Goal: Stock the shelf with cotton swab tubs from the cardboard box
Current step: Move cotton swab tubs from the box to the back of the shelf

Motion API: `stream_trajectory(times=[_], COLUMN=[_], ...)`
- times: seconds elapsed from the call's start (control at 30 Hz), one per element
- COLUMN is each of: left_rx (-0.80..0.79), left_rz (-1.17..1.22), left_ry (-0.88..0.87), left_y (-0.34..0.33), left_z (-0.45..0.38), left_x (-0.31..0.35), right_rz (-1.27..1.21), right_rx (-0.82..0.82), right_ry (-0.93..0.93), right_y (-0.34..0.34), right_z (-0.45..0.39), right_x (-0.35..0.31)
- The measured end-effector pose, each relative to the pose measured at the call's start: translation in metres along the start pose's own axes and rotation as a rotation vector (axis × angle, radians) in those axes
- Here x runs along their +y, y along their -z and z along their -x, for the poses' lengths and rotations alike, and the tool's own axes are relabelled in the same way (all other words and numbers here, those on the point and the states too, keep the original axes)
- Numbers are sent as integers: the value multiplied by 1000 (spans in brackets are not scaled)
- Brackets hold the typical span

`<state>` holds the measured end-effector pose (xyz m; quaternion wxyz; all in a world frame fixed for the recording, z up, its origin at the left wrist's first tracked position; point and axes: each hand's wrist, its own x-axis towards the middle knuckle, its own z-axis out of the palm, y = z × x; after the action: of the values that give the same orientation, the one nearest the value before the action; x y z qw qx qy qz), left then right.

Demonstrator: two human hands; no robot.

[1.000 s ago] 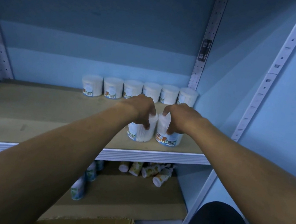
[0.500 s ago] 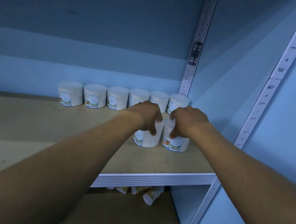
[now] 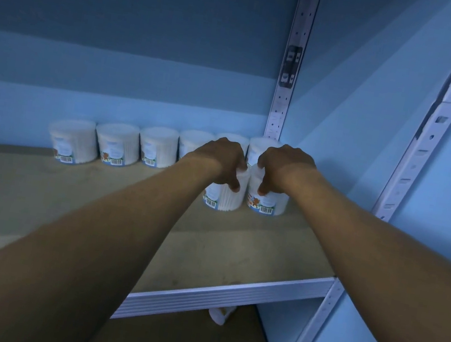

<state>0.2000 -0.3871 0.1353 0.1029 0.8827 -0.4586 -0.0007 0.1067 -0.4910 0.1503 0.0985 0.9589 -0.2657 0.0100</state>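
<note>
Head cam: left hand gripped a cotton swab tub from above, fingers curled over its lid; right hand gripped the second tub the same way. Both tubs sat on the shelf, touching, and had been pushed further back since 0.5 s ago, probably just in front of the back row. Grips unchanged.
</note>
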Motion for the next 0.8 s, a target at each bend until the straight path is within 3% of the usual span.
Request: stream_trajectory(times=[0.8], left_rx=[99], left_rz=[-48], left_ry=[-6], left_y=[-16], left_z=[-64], left_x=[-20], right_rz=[-28], right_rx=[52], right_ry=[22], right_y=[-14], right_z=[-54], right_x=[18])
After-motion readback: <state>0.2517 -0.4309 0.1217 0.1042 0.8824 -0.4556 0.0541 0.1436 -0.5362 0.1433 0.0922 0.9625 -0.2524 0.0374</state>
